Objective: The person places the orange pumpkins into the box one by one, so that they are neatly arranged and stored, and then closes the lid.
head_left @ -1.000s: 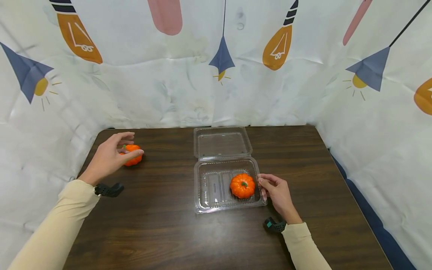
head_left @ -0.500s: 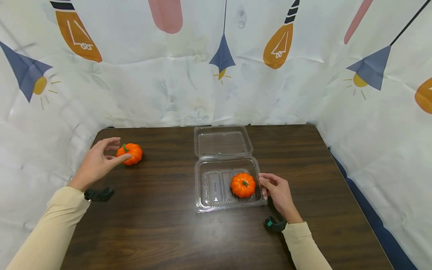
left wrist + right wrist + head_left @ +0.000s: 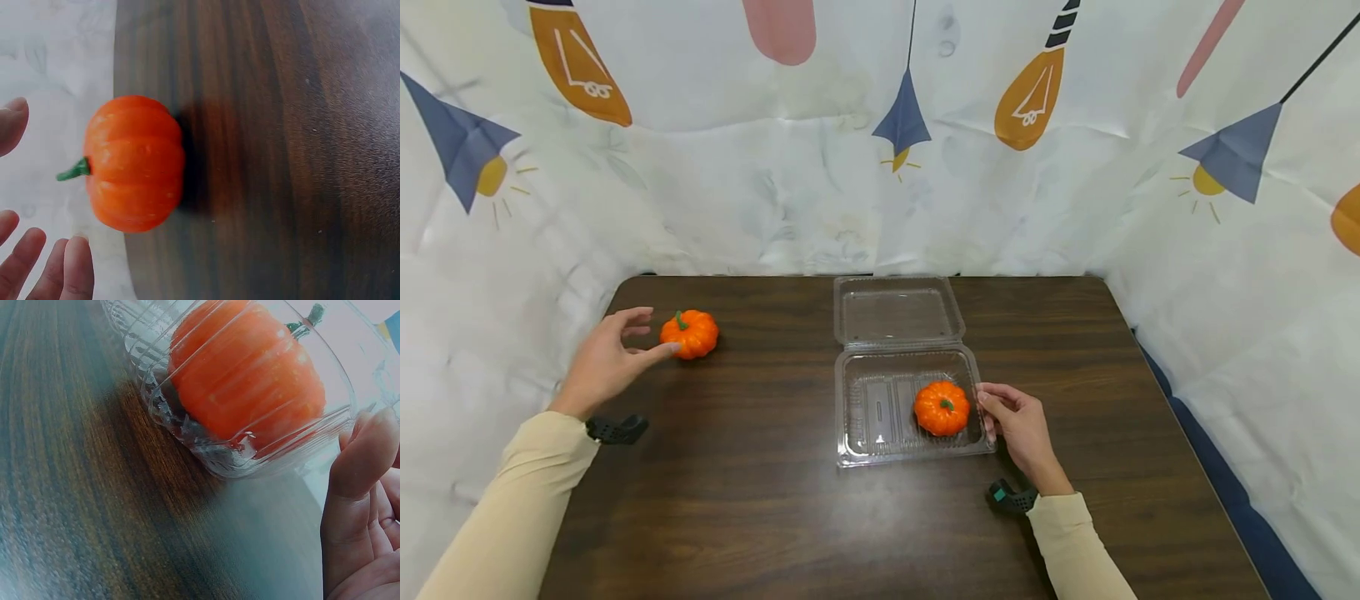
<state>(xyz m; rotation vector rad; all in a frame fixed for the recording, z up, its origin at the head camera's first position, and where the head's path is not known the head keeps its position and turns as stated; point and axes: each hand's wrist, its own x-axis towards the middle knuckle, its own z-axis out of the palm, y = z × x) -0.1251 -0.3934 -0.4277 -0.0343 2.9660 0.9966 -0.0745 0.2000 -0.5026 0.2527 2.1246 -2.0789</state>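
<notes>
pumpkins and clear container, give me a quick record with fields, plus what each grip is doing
left pumpkin: orange, green-stemmed, on the dark wood-grain table
right pumpkin: orange, green-stemmed, in the right half of the clear plastic clamshell
lid: folded back on the far side
left grip: beside the left pumpkin, not touching it
right grip: pinching the clamshell's right edge

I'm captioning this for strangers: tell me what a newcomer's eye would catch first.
Likely the orange pumpkin in the open clear container, right of its middle. Next, a second pumpkin at the far left of the table, beside the left hand. The right hand pinches the container's right side.
</notes>
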